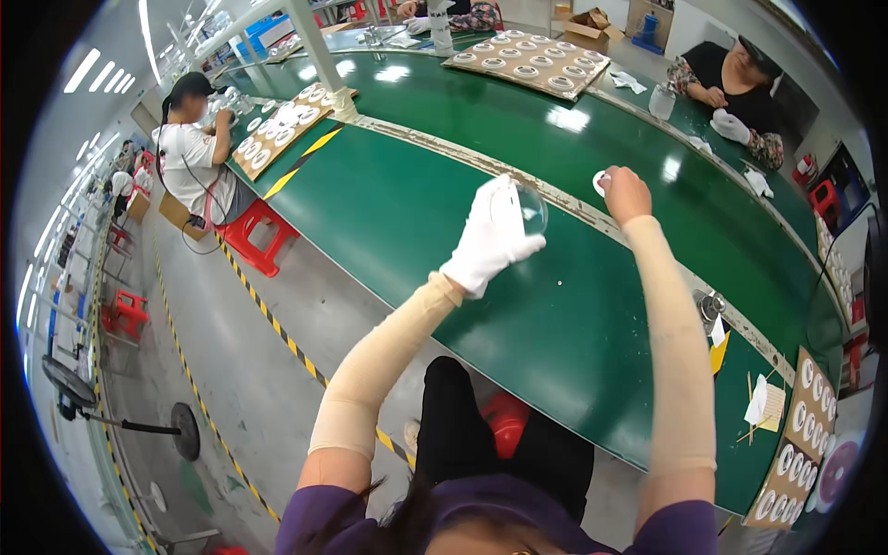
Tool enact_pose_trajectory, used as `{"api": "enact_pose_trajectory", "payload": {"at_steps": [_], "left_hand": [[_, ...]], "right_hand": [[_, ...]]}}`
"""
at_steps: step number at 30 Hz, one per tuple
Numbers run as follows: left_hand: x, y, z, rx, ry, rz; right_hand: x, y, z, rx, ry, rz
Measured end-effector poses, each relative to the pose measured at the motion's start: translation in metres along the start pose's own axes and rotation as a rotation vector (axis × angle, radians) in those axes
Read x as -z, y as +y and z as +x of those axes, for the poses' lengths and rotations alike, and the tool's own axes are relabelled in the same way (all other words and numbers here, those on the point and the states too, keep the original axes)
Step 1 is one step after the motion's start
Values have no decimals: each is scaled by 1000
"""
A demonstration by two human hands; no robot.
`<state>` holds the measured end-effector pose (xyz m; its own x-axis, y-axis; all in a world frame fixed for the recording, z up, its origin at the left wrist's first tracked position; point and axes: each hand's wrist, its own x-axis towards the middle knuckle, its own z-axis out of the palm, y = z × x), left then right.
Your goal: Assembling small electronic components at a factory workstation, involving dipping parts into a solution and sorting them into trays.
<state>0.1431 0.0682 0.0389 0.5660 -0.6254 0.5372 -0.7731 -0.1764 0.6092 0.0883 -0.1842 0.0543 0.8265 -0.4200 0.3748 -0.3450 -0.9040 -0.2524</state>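
Above the green table (388, 199), my left hand (488, 239) wears a white glove. Its fingers and thumb grip a transparent round piece (533, 213), whose curved rim shows to the right of the glove. Whether that is a flat lens or a cup, I cannot tell. Farther right, my bare right hand (629, 195) is closed, its fingers pinching a small white round part (599, 183) over the far side of the light strip along the table. The two hands are apart. Beige sleeves cover both forearms.
Brown boards with white round parts stand at the far middle (527, 63), left (287, 129) and right (797, 444). A metal container (710, 305) and a white cloth (758, 400) with thin sticks lie at right. Co-workers sit at left (190, 143) and far right (735, 88).
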Motion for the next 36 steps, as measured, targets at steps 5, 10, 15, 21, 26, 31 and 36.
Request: {"api": "enact_pose_trajectory", "payload": {"at_steps": [5,10,15,21,26,31,36], "left_hand": [[-19,-51,90,-350,62,519],[-94,-28,158,112,-53,-84],[-121,-33,177,179,-294,122],[-114,-40,198,76,-552,267],[-102,-66,194,-100,-526,184],[-82,-91,167,137,-110,-105],[-30,-70,86,356,106,-359]], "right_hand": [[95,-61,-150,592,-126,384],[104,-24,-297,307,-57,321],[91,-3,-360,-158,111,420],[89,-4,-360,-362,254,503],[86,-2,-366,-350,233,539],[86,-5,-367,-314,204,543],[76,0,-379,-307,351,612]]}}
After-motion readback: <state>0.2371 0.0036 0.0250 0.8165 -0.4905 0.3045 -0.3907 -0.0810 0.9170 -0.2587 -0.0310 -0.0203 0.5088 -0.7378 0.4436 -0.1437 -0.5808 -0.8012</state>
